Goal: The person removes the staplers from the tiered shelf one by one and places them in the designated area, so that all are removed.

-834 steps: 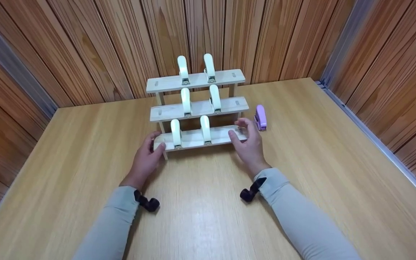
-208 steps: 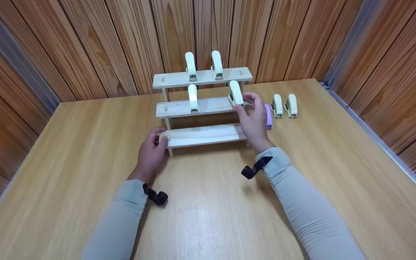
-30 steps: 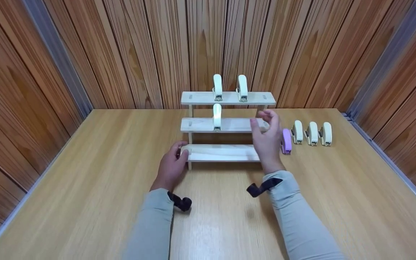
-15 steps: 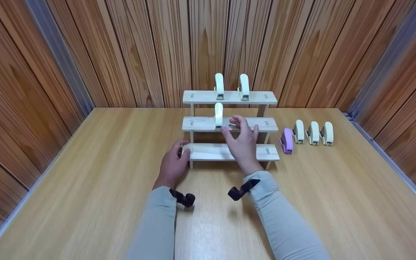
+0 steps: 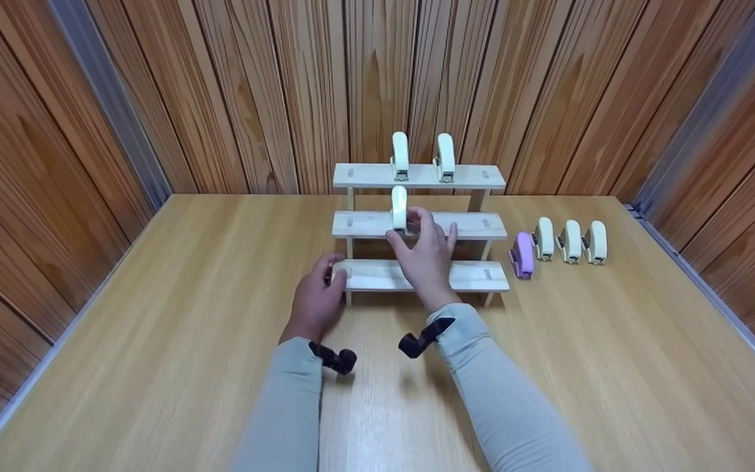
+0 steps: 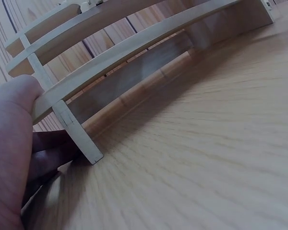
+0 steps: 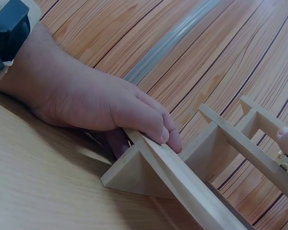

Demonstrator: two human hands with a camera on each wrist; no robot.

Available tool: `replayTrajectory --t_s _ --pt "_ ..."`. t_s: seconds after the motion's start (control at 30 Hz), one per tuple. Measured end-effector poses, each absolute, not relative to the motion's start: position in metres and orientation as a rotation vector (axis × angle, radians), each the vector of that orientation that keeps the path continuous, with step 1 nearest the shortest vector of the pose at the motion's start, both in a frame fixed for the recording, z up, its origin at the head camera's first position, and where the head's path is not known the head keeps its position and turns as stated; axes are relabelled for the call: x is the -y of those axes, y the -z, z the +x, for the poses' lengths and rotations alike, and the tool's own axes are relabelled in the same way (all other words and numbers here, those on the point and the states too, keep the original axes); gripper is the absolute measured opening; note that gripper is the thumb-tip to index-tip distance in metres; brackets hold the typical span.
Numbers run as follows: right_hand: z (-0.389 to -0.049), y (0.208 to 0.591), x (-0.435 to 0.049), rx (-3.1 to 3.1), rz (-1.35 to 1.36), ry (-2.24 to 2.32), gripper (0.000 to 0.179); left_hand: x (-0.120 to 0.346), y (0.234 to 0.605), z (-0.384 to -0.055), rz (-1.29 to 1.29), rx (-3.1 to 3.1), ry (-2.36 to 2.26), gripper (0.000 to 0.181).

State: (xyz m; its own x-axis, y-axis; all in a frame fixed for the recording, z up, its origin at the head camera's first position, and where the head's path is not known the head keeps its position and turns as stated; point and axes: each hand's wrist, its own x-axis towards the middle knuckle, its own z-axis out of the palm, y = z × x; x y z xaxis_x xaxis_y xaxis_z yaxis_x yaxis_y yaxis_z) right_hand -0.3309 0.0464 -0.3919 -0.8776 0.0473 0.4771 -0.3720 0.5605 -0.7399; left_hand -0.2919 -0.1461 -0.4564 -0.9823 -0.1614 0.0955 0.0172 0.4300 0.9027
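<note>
A three-tier wooden shelf stand (image 5: 377,275) stands on the table. My left hand (image 5: 315,295) grips the left end of its lowest board, thumb on top; the left wrist view shows fingers behind the leg (image 6: 79,134). On the middle board stands a cream stapler (image 5: 399,203). My right hand (image 5: 426,259) pinches its lower part, thumb at the front left and fingers at the right. Two more cream staplers, the left one (image 5: 400,156) and the right one (image 5: 444,157), stand on the top board. The right wrist view shows only a right fingertip (image 7: 285,136).
Right of the stand, a purple stapler (image 5: 523,255) is on the table (image 5: 187,328). Beside it stand three cream staplers in a row, including the rightmost one (image 5: 595,242). Wood-panelled walls (image 5: 377,78) enclose the back and sides.
Earlier, staplers were moved from the lowest and middle boards to the table at right. Within the last second my right hand came left from the stand's right end to the middle-board stapler.
</note>
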Motion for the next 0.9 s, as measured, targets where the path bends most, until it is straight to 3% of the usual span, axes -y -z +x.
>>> replayTrajectory --t_s 0.9 --pt "-0.3307 0.3904 -0.0465 2.194 0.222 -1.352 0.045 0.1479 0.4587 -0.2946 0.114 2.505 1.563 0.032"
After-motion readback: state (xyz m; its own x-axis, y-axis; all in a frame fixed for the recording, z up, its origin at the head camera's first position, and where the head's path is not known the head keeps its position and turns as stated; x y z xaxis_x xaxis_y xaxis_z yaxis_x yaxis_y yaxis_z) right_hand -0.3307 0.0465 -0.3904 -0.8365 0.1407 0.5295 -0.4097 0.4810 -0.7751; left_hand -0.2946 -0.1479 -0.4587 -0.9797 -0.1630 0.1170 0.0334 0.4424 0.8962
